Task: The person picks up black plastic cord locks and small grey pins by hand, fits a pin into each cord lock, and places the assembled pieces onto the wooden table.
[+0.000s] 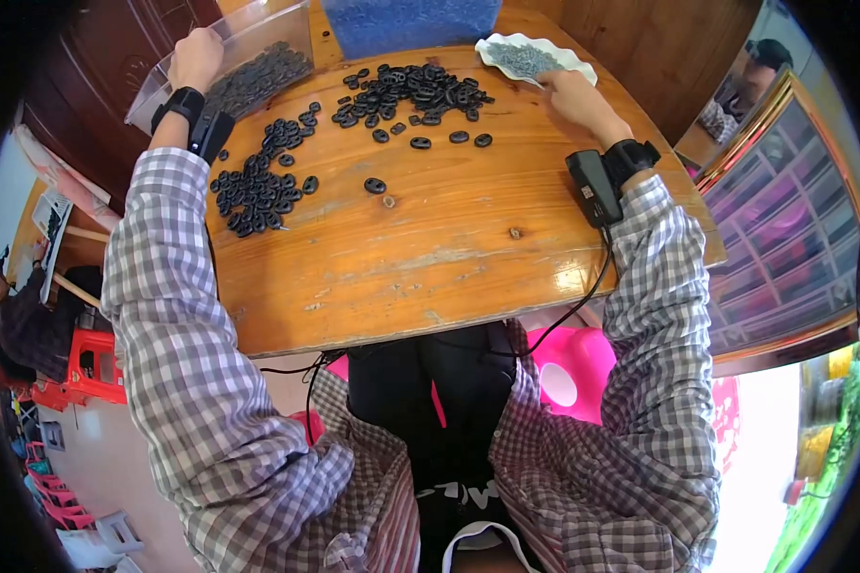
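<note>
My left hand (197,59) is closed over the side of a clear plastic bin (153,97) at the far left; its fingertips and anything in them are hidden. Inside the bin lie many small black oval pieces (263,76). At the far right my right hand (575,99) has its fingers drawn together at the near edge of a white scalloped dish (581,69). Small silvery-grey parts (526,60), perhaps screws, fill that dish. Whether my fingers pinch one is too small to tell. Black devices are strapped to both wrists.
A heap of black oval pieces (416,94) lies mid-table, a second group (258,191) at left. One piece (375,185) sits alone nearer me. A blue bin (406,29) stands at the back. A cable (583,301) crosses the table's front right edge (449,325).
</note>
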Demonstrator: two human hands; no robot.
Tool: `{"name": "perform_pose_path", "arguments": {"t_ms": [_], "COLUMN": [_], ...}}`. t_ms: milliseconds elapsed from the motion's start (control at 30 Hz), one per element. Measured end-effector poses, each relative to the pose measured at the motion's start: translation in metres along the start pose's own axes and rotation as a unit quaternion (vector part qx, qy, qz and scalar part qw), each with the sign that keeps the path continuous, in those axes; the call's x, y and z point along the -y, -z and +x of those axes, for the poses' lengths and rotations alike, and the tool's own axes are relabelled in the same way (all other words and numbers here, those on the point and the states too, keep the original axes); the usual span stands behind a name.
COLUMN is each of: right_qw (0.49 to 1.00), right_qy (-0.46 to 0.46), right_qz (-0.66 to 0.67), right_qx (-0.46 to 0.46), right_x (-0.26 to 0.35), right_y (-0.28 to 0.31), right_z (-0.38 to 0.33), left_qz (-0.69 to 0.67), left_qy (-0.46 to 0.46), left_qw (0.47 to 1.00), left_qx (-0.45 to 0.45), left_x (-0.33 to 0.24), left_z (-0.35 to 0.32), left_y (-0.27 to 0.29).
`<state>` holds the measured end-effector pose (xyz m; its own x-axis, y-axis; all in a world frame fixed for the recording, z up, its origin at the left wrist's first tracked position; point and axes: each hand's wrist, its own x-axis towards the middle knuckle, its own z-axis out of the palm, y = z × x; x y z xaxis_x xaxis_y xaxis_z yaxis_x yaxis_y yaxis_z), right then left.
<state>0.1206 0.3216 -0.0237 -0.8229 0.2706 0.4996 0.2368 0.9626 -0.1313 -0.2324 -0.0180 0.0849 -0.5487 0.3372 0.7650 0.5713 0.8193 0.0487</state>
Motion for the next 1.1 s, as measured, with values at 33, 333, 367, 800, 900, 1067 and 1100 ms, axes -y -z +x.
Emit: {"name": "perform_pose_path", "arguments": {"t_ms": [33, 333, 367, 800, 900, 1067, 1100], "right_qw": [1.000, 0.999, 0.999, 0.998, 0.997, 0.993, 0.992], "right_qy": [0.001, -0.026, -0.014, -0.039, -0.021, 0.031, 0.030], "right_qz": [0.003, -0.043, -0.042, -0.049, -0.050, -0.029, -0.026], "right_qx": [0.000, -0.012, -0.028, -0.020, -0.046, -0.111, -0.119], "right_x": [0.005, 0.003, 0.003, 0.010, 0.010, 0.035, 0.041], "right_y": [0.001, -0.001, -0.002, 0.002, 0.003, 0.015, 0.021], "right_z": [0.001, 0.004, 0.007, 0.008, 0.004, -0.003, -0.007], "left_qz": [0.004, -0.249, -0.244, -0.209, -0.266, -0.617, -0.691], "left_qy": [0.000, -0.325, -0.326, -0.302, -0.241, -0.034, 0.018], "left_qw": [1.000, 0.888, 0.876, 0.849, 0.853, 0.679, 0.606], "left_qx": [0.000, 0.208, 0.258, 0.381, 0.379, 0.395, 0.394], "left_x": [0.004, -0.148, -0.155, -0.175, -0.180, -0.172, -0.172], "left_z": [0.001, -0.086, -0.099, -0.122, -0.118, -0.142, -0.151], "left_y": [-0.002, 0.040, 0.039, 0.027, 0.043, 0.078, 0.082]}}
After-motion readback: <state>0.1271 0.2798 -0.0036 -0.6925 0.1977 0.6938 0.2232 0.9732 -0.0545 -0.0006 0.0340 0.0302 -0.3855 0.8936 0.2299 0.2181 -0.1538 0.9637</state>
